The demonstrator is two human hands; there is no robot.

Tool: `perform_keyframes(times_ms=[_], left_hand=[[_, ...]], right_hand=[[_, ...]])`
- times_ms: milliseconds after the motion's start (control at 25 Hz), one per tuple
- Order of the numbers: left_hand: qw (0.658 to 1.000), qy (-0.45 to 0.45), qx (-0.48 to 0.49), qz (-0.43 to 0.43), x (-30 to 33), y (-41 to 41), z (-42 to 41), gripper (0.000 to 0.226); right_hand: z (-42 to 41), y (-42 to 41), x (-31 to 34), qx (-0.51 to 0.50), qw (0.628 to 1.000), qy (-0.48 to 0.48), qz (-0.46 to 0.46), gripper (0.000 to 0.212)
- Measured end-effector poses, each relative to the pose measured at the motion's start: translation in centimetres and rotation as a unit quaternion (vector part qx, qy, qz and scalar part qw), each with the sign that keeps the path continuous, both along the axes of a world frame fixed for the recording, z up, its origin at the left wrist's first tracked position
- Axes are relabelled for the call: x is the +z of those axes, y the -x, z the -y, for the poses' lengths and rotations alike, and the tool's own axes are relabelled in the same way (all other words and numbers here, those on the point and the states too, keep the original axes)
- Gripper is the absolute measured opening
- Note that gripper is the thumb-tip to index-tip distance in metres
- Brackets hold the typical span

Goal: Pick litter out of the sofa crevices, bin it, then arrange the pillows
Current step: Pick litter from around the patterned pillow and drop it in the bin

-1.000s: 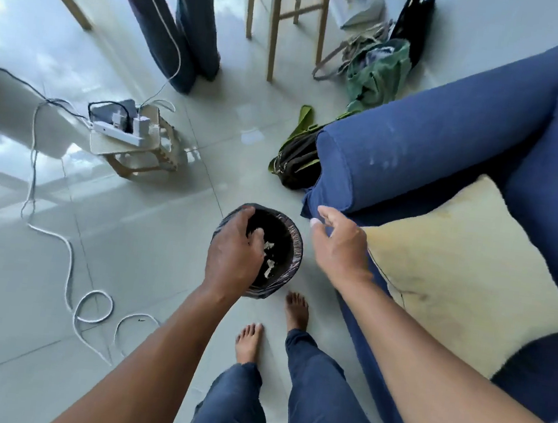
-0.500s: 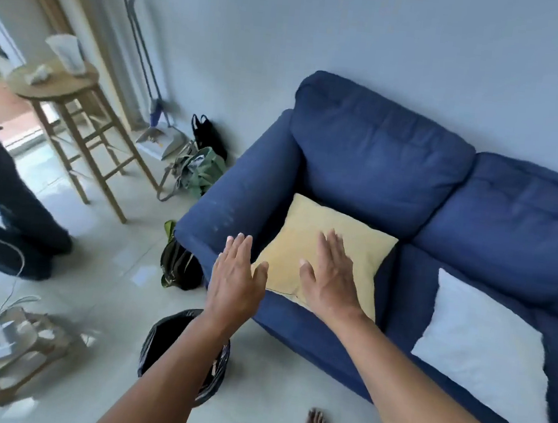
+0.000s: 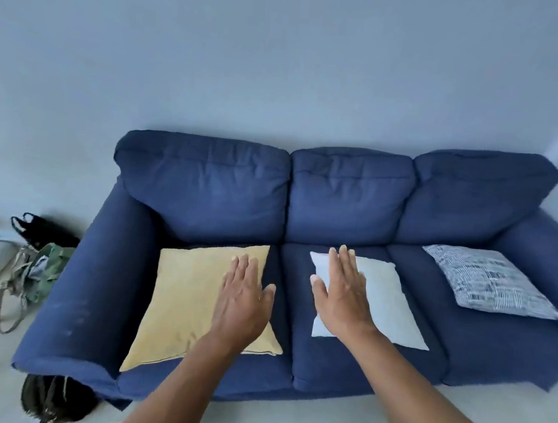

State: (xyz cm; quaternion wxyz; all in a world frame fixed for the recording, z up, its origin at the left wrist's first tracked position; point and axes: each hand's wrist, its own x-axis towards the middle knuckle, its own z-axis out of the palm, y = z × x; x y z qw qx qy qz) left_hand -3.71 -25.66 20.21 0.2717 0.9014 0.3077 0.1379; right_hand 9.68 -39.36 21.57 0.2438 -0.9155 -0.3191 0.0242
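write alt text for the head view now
Two open hands, left hand and right hand, reach over a blue sofa where a yellow pillow, a white pillow and a patterned pillow lie flat on the seats.

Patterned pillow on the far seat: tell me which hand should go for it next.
Right, probably. The patterned pillow lies flat on the seat nearest the right hand, which is open over the white pillow next to it. The left hand is over the yellow pillow, two seats away.
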Motion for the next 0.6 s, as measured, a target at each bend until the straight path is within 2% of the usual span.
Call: perform_keyframes(times_ms=[360, 600], left_hand=[[0.994, -0.028, -0.109, 0.0, 2.5, -12.1, 9.8, 0.069], [0.987, -0.036, -0.159, 0.003, 2.9, -20.6, 16.2, 0.068]], right_hand=[[13.4, -9.3, 1.0, -0.107, 0.994, -0.024, -0.002, 0.063], [20.6, -15.8, 1.0, -0.139, 0.99, -0.027, 0.0, 0.064]])
